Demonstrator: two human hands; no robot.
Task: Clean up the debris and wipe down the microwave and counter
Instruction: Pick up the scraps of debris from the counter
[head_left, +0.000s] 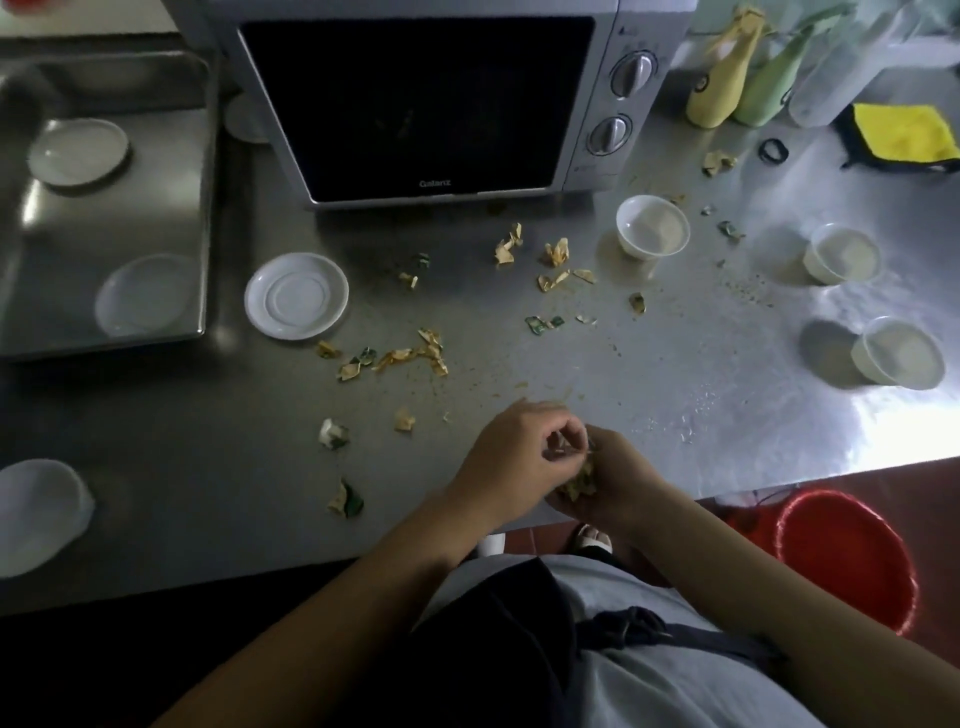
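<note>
Several crumpled yellow and green paper scraps (405, 356) and fine crumbs lie scattered over the steel counter (675, 364) in front of the silver microwave (415, 104), whose door is closed. At the counter's front edge my right hand (618, 483) is cupped, palm up, around a small pile of collected scraps (579, 483). My left hand (519, 452) sits right against it, fingers curled, pinching a scrap over that pile. A yellow cloth (904, 132) lies folded at the far right of the counter.
White saucer (296, 296) left of centre; a steel tray (104, 208) at left holds two white dishes. White bowls (652, 226) (841, 254) (898, 353) stand on the right. Yellow and green bottles (722, 78) stand beside the microwave. A red bucket (847, 551) sits on the floor at right.
</note>
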